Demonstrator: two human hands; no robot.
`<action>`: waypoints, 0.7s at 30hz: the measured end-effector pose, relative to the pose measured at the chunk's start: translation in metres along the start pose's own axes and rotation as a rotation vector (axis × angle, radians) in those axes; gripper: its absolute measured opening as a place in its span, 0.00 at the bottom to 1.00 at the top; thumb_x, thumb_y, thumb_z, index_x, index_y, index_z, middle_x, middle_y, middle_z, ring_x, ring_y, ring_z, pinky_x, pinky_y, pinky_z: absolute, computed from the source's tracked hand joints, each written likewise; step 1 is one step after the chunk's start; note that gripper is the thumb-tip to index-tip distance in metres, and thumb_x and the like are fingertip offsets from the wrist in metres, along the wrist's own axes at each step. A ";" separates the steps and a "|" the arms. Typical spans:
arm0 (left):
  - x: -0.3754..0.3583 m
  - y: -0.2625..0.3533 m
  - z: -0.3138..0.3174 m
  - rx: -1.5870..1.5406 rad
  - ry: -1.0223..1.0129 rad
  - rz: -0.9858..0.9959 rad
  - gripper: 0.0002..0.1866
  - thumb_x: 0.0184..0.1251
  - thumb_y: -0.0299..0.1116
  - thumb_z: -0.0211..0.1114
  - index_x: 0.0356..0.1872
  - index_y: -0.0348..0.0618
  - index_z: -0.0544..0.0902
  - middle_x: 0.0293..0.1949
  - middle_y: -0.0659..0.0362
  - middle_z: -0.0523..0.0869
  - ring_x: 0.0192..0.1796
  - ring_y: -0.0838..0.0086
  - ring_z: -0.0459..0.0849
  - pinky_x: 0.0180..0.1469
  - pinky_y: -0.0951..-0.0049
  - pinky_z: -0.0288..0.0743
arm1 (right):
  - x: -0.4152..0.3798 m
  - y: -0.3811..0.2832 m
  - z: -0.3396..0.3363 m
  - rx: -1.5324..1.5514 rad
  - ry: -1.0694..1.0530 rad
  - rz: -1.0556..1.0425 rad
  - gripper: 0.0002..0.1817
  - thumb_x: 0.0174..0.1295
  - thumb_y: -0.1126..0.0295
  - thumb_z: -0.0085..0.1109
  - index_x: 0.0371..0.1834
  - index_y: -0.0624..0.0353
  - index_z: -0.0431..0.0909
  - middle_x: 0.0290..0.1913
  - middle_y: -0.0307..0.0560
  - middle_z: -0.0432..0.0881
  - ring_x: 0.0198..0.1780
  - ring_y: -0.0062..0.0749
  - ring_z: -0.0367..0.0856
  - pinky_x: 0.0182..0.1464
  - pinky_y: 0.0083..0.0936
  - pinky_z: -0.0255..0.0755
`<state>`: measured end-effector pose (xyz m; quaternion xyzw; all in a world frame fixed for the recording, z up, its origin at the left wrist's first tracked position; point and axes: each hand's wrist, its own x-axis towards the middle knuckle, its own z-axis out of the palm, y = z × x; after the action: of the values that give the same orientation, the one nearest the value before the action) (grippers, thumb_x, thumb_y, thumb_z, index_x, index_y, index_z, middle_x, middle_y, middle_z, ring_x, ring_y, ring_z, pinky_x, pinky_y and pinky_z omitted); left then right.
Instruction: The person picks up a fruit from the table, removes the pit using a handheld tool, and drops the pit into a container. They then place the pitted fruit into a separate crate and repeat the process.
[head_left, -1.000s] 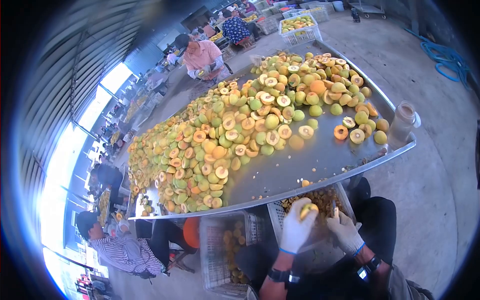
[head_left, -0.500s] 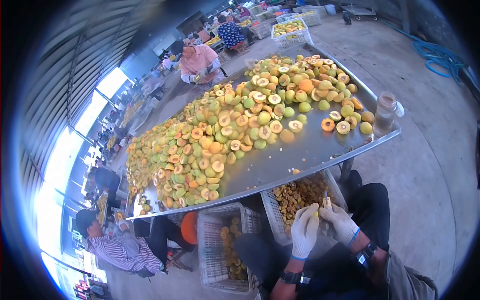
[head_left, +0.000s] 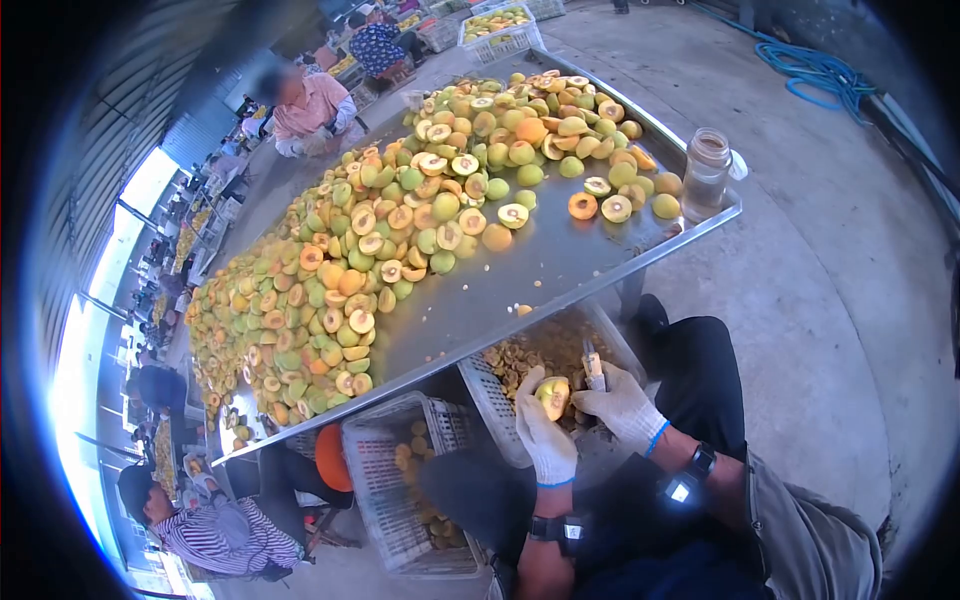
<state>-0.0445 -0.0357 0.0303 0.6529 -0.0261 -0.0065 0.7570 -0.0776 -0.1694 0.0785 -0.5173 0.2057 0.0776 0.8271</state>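
My gloved left hand (head_left: 546, 435) is closed around a yellow-green stone fruit half (head_left: 553, 398), like a peach or apricot, its cut face turned up. Just to its right, my gloved right hand (head_left: 622, 408) grips a small hand tool (head_left: 594, 370) with a pale handle and a short metal tip pointing up and away. Tool and fruit are apart. Both hands are above a white plastic crate (head_left: 497, 408) with brown fruit pits and scraps in it. Beyond it, a metal table (head_left: 450, 325) bears a large heap of halved fruit (head_left: 330, 290).
A second crate (head_left: 375, 500) with some fruit stands left of my knees. A clear bottle (head_left: 706, 175) stands on the table's right corner. Co-workers sit at the left (head_left: 225, 530) and across the table (head_left: 312, 112). A blue hose (head_left: 815, 75) lies on the floor.
The view has turned right and down, so the table appears further left. My left hand has opened outward, showing the fruit half's cut face, and the tool has come away from it.
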 end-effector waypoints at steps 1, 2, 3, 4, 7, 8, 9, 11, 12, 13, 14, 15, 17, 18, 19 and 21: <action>0.004 -0.002 -0.001 -0.203 0.047 -0.120 0.31 0.87 0.53 0.46 0.63 0.32 0.79 0.57 0.49 0.84 0.58 0.61 0.84 0.66 0.62 0.76 | 0.002 0.003 -0.001 -0.196 0.055 -0.088 0.11 0.67 0.69 0.66 0.47 0.60 0.78 0.29 0.41 0.83 0.27 0.22 0.81 0.30 0.22 0.75; 0.007 -0.003 -0.002 -0.405 0.097 -0.236 0.33 0.86 0.57 0.46 0.63 0.33 0.79 0.56 0.49 0.84 0.57 0.61 0.84 0.65 0.62 0.77 | 0.004 0.005 -0.001 -0.392 0.105 -0.177 0.12 0.70 0.68 0.65 0.51 0.58 0.76 0.28 0.40 0.83 0.23 0.20 0.80 0.24 0.20 0.73; 0.007 -0.002 -0.003 -0.495 0.142 -0.290 0.34 0.85 0.61 0.47 0.59 0.35 0.80 0.50 0.50 0.85 0.52 0.62 0.85 0.61 0.60 0.79 | 0.002 0.002 0.000 -0.396 0.098 -0.172 0.12 0.70 0.68 0.65 0.51 0.58 0.76 0.28 0.40 0.83 0.23 0.20 0.80 0.24 0.20 0.73; 0.007 0.000 -0.005 -0.494 0.151 -0.295 0.34 0.85 0.61 0.47 0.59 0.35 0.80 0.50 0.50 0.85 0.52 0.62 0.85 0.61 0.60 0.79 | -0.004 -0.003 0.001 -0.448 0.053 -0.131 0.13 0.70 0.65 0.65 0.50 0.60 0.78 0.29 0.45 0.84 0.29 0.27 0.83 0.32 0.27 0.75; 0.012 0.006 -0.011 -0.666 0.154 -0.415 0.36 0.82 0.67 0.48 0.51 0.38 0.82 0.42 0.52 0.84 0.44 0.62 0.83 0.56 0.60 0.80 | -0.007 0.011 -0.005 -0.617 -0.046 -0.202 0.17 0.71 0.61 0.64 0.52 0.63 0.78 0.31 0.50 0.85 0.31 0.33 0.84 0.38 0.35 0.77; 0.012 0.006 -0.012 -0.667 0.154 -0.418 0.36 0.82 0.67 0.48 0.51 0.38 0.82 0.42 0.52 0.84 0.44 0.62 0.83 0.56 0.60 0.80 | -0.006 0.016 -0.007 -0.733 -0.110 -0.323 0.18 0.73 0.60 0.64 0.54 0.63 0.77 0.31 0.50 0.85 0.28 0.31 0.82 0.36 0.36 0.78; 0.012 0.006 -0.014 -0.708 0.113 -0.397 0.36 0.81 0.67 0.49 0.50 0.38 0.82 0.42 0.51 0.84 0.44 0.61 0.84 0.56 0.59 0.80 | -0.010 0.009 -0.002 -0.766 -0.152 -0.209 0.22 0.74 0.55 0.62 0.56 0.64 0.77 0.34 0.59 0.86 0.33 0.46 0.87 0.42 0.43 0.79; 0.009 0.008 -0.016 -0.744 0.080 -0.377 0.36 0.80 0.68 0.49 0.50 0.38 0.83 0.42 0.51 0.85 0.44 0.61 0.84 0.56 0.57 0.81 | -0.014 0.004 0.009 -0.802 -0.152 -0.213 0.22 0.75 0.53 0.60 0.55 0.64 0.77 0.34 0.62 0.86 0.35 0.52 0.88 0.42 0.45 0.78; 0.008 0.016 -0.011 -0.736 0.107 -0.404 0.37 0.80 0.69 0.48 0.50 0.38 0.82 0.44 0.50 0.85 0.45 0.60 0.85 0.57 0.55 0.81 | -0.015 0.002 0.012 -0.840 -0.145 -0.221 0.23 0.75 0.52 0.59 0.54 0.64 0.77 0.35 0.65 0.87 0.37 0.59 0.88 0.43 0.46 0.78; 0.007 0.021 -0.007 -0.728 0.132 -0.432 0.38 0.80 0.69 0.48 0.51 0.38 0.82 0.46 0.50 0.85 0.47 0.59 0.85 0.57 0.52 0.82 | -0.016 0.001 0.015 -0.837 -0.136 -0.250 0.25 0.76 0.49 0.57 0.58 0.64 0.76 0.37 0.70 0.86 0.41 0.69 0.86 0.44 0.52 0.78; 0.008 0.024 -0.004 -0.728 0.133 -0.434 0.38 0.80 0.69 0.48 0.51 0.38 0.82 0.46 0.50 0.85 0.47 0.59 0.85 0.57 0.52 0.82 | -0.016 -0.003 0.018 -0.836 -0.136 -0.247 0.25 0.76 0.49 0.57 0.58 0.64 0.76 0.37 0.70 0.86 0.41 0.69 0.86 0.44 0.52 0.78; 0.008 0.026 -0.003 -0.715 0.156 -0.439 0.39 0.80 0.69 0.47 0.52 0.37 0.82 0.49 0.49 0.85 0.48 0.58 0.86 0.58 0.51 0.82 | -0.016 -0.008 0.020 -0.891 -0.140 -0.198 0.27 0.76 0.50 0.57 0.61 0.64 0.75 0.37 0.71 0.86 0.41 0.69 0.86 0.44 0.53 0.78; 0.007 0.029 -0.002 -0.701 0.178 -0.445 0.39 0.80 0.70 0.47 0.54 0.36 0.82 0.52 0.48 0.85 0.50 0.56 0.86 0.59 0.49 0.82 | -0.016 -0.011 0.023 -0.943 -0.143 -0.147 0.28 0.76 0.50 0.58 0.64 0.64 0.73 0.38 0.72 0.85 0.41 0.70 0.86 0.44 0.54 0.78; 0.006 0.031 -0.002 -0.717 0.132 -0.431 0.39 0.80 0.68 0.48 0.58 0.35 0.80 0.55 0.48 0.84 0.51 0.55 0.86 0.60 0.49 0.82 | -0.016 -0.010 0.023 -0.929 -0.136 -0.152 0.29 0.76 0.50 0.57 0.66 0.64 0.72 0.39 0.73 0.85 0.42 0.71 0.86 0.45 0.55 0.78; 0.006 0.032 -0.002 -0.732 0.087 -0.417 0.39 0.80 0.67 0.48 0.62 0.35 0.78 0.57 0.47 0.83 0.52 0.54 0.86 0.61 0.48 0.82 | -0.016 -0.009 0.022 -0.914 -0.128 -0.157 0.30 0.76 0.50 0.57 0.68 0.64 0.71 0.40 0.73 0.85 0.43 0.71 0.86 0.45 0.56 0.78; 0.004 0.030 -0.001 -0.704 0.068 -0.384 0.38 0.81 0.66 0.49 0.65 0.36 0.76 0.57 0.47 0.84 0.51 0.53 0.86 0.61 0.47 0.81 | -0.015 -0.005 0.022 -0.881 -0.117 -0.273 0.26 0.77 0.53 0.55 0.64 0.64 0.71 0.38 0.72 0.85 0.41 0.70 0.86 0.43 0.55 0.77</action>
<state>-0.0411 -0.0309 0.0603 0.3467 0.1255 -0.1347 0.9197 -0.0835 -0.1509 0.0973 -0.8364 0.0360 0.0769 0.5416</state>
